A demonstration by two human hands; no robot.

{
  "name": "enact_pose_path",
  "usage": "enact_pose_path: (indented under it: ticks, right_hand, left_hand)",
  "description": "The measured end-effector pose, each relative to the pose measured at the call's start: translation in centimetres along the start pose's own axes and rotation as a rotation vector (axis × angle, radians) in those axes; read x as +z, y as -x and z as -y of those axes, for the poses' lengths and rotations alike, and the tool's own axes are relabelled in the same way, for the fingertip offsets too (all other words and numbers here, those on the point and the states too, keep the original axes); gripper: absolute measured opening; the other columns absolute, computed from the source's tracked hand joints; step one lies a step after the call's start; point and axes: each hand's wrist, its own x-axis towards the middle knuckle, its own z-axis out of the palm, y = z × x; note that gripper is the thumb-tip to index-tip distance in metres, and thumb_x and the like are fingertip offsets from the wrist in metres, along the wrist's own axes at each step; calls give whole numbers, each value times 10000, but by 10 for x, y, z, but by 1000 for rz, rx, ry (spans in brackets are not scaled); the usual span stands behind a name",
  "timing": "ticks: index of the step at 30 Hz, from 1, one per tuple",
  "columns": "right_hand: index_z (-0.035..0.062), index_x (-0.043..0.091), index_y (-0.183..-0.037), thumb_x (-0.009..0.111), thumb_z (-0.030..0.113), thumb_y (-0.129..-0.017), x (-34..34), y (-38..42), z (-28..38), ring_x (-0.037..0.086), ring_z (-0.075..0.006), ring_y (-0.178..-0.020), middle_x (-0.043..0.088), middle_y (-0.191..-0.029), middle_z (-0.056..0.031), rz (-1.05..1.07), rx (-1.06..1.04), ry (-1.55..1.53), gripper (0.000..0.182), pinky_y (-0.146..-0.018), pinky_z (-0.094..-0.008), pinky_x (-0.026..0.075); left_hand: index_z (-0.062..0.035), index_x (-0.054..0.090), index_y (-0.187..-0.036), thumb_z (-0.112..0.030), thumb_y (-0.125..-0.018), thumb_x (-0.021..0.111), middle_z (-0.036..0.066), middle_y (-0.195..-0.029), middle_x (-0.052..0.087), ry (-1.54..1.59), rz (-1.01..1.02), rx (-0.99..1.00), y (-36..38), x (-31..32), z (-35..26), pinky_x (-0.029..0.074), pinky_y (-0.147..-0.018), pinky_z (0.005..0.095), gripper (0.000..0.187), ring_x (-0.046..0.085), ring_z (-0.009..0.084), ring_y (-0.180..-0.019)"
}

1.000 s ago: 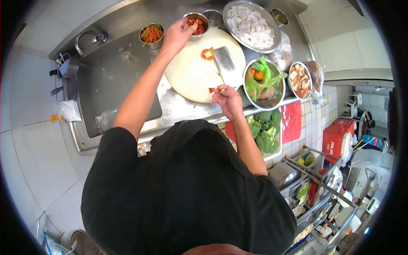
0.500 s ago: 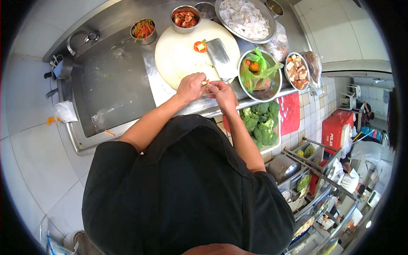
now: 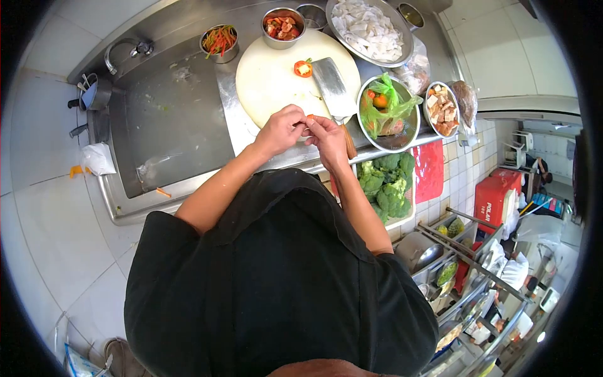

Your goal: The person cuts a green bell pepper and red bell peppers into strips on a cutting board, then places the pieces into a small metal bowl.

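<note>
My left hand (image 3: 280, 132) and my right hand (image 3: 326, 139) meet over the near edge of the round white cutting board (image 3: 264, 81). Between their pinched fingertips is a small piece of red pepper (image 3: 311, 117), mostly covered by the fingers. Farther back on the board lies a red pepper half (image 3: 303, 68), its pale core and green stem showing. Beside it rests a cleaver (image 3: 331, 85), its wooden handle pointing toward me, just right of my right hand.
A sink (image 3: 176, 125) is at left. Behind the board stand bowls of pepper strips (image 3: 220, 41), red chunks (image 3: 282, 27) and white slices (image 3: 367, 31). At right are a colander (image 3: 411, 129) with a green bag, a bowl of cubes (image 3: 441, 110), and broccoli (image 3: 389, 182) below.
Both hands stay together, with the fingers shifted around the pepper piece, which shows less now. The whole view has shifted slightly; the cleaver's handle is now more visible.
</note>
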Motion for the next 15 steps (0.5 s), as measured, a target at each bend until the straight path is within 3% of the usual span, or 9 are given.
enact_pose_path:
  ticks: [3, 6, 10, 13, 15]
  right_hand:
    - [-89, 708, -1123, 690, 76, -971, -4, -1, 4, 716, -139, -795, 749, -916, -111, 4, -33, 173, 224, -644, -246, 561]
    - [-111, 710, -1129, 688, 61, -957, -5, -2, 4, 714, -136, -760, 756, -899, -120, 7, -50, 325, 245, -644, -250, 561]
    - [-139, 709, -1114, 664, 19, -921, 9, 3, 6, 719, -149, -734, 762, -864, -137, 18, -62, 489, 254, -702, -263, 585]
    - [-139, 705, -1118, 651, -2, -913, 14, 4, 8, 726, -166, -745, 761, -876, -153, 20, -39, 536, 253, -722, -277, 599]
    - [-134, 702, -1123, 639, -16, -916, 13, -2, 5, 733, -185, -758, 761, -905, -166, 38, -6, 492, 246, -739, -294, 613]
  left_hand:
    - [36, 711, -1112, -15, -942, 703, 42, -950, 674, 375, -83, -306, 5, 11, 6, 546, -761, 251, 178, 647, 76, -837]
    - [42, 705, -1156, -52, -962, 709, 26, -879, 678, 354, 135, -436, 0, 0, 0, 555, -725, 244, 215, 652, 85, -764]
    - [54, 723, -1099, -53, -976, 686, 57, -892, 743, 337, 95, -523, 0, -1, -8, 562, -685, 250, 167, 682, 92, -746]
    - [53, 733, -1060, -40, -980, 669, 75, -920, 757, 149, 116, -464, -1, -12, -27, 570, -715, 248, 139, 699, 98, -789]
    - [55, 727, -1064, -37, -982, 660, 82, -925, 755, 208, 21, -452, 12, -1, 4, 575, -728, 252, 141, 704, 112, -795]
